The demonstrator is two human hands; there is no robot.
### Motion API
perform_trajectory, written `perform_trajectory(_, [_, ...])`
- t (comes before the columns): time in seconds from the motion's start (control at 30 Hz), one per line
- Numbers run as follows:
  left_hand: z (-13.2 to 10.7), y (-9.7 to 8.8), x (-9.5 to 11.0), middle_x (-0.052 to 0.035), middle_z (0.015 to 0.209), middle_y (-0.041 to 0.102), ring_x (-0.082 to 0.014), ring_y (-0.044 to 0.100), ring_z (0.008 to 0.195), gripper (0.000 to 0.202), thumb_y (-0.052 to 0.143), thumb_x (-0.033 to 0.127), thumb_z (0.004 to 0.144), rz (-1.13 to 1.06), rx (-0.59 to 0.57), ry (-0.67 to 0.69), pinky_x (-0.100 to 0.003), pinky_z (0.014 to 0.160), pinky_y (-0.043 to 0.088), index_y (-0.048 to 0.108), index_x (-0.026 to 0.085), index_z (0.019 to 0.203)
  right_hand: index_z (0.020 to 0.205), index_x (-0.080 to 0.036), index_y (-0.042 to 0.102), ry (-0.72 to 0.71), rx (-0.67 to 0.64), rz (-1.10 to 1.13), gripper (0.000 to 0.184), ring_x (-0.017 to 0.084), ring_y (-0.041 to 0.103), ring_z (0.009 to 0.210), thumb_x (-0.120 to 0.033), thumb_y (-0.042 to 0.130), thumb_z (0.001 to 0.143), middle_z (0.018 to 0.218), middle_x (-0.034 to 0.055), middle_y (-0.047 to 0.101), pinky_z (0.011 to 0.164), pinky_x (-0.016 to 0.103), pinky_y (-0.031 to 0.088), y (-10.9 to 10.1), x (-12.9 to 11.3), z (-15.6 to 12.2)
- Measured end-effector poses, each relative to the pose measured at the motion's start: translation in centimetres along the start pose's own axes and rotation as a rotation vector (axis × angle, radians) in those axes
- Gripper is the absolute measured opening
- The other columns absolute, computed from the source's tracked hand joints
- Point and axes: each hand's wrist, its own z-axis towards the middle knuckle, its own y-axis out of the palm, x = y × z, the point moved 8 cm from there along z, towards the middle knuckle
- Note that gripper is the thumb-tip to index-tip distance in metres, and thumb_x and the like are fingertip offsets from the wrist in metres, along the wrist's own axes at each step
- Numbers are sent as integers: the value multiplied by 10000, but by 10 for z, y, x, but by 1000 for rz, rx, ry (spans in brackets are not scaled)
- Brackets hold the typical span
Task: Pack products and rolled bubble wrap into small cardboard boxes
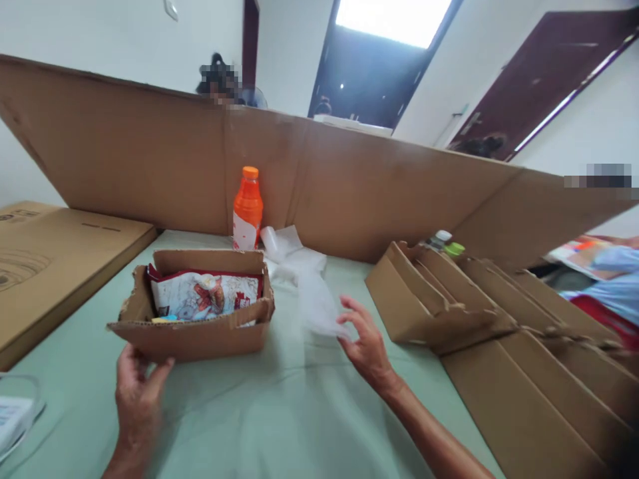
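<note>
A small open cardboard box (200, 344) sits on the table, holding a white-and-red printed food packet (204, 295) and something yellow and blue, mostly hidden. My left hand (138, 389) grips the box's lower front left corner, thumb against the front wall. To the right, my right hand (365, 346) pinches the near edge of a thin, translucent white plastic sheet (318, 303) between thumb and fingers. That sheet trails back across the table toward a crumpled part near the orange bottle (248, 209), which stands upright behind the box.
A tall cardboard panel (349, 179) borders the table's back. Several open cardboard boxes (414, 313) stand at right, with bottle caps (443, 235) behind them. At left lies a flat carton (64, 266); a white device with a cable (14, 419) is nearer. People are partly visible beyond the panel.
</note>
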Motion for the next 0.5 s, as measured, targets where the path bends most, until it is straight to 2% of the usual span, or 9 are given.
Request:
perform_trajectory(0.07, [-20,-13,18,-72,1508,484,-353,421,1406,751,681,465,821,50,59,43,-576,1194,294,387,277,1487,932,-237,603,43,-141,2,118,269,625,1173,-165,575,842,1301,129,646,959,447,511,7,-4,-50])
perform_trajectory(0.13, [-50,-26,41,-23,1594,394,-354,355,1454,762,658,471,856,156,111,131,-583,1208,275,333,327,1530,927,-234,617,81,-242,20,173,276,635,1160,-120,566,807,1291,127,664,934,452,522,14,-12,-87])
perform_trajectory(0.2, [-85,-24,63,-38,1592,397,-384,396,1420,755,653,455,861,281,48,269,-618,1169,324,341,318,1534,928,-231,623,108,-269,51,212,281,628,1177,-89,552,787,1300,128,665,933,462,525,16,-20,-108])
perform_trajectory(0.27, [-122,-1,77,-76,1550,438,-384,441,1384,678,635,382,874,381,-178,451,-607,1141,366,396,295,1503,939,-230,619,132,-248,98,237,276,621,1198,-69,535,785,1309,132,660,953,468,524,16,-28,-116])
perform_trajectory(0.37, [-172,48,80,-112,1532,440,-338,423,1408,643,582,222,886,482,-585,709,-534,1141,382,382,285,1494,955,-231,605,164,-217,202,232,257,630,1203,-72,525,807,1292,136,666,977,454,531,16,-39,-123])
perform_trajectory(0.43, [-189,71,77,-137,1541,432,-329,391,1435,741,561,149,872,522,-725,798,-516,1135,386,278,263,1547,966,-234,598,203,-223,287,206,245,640,1200,-93,533,831,1278,132,675,989,432,535,16,-46,-130])
perform_trajectory(0.5, [-198,89,75,-149,1543,438,-330,360,1458,832,541,103,856,524,-814,861,-520,1134,380,170,247,1586,972,-240,599,259,-242,368,189,236,651,1189,-115,546,840,1262,118,687,993,410,538,14,-51,-140])
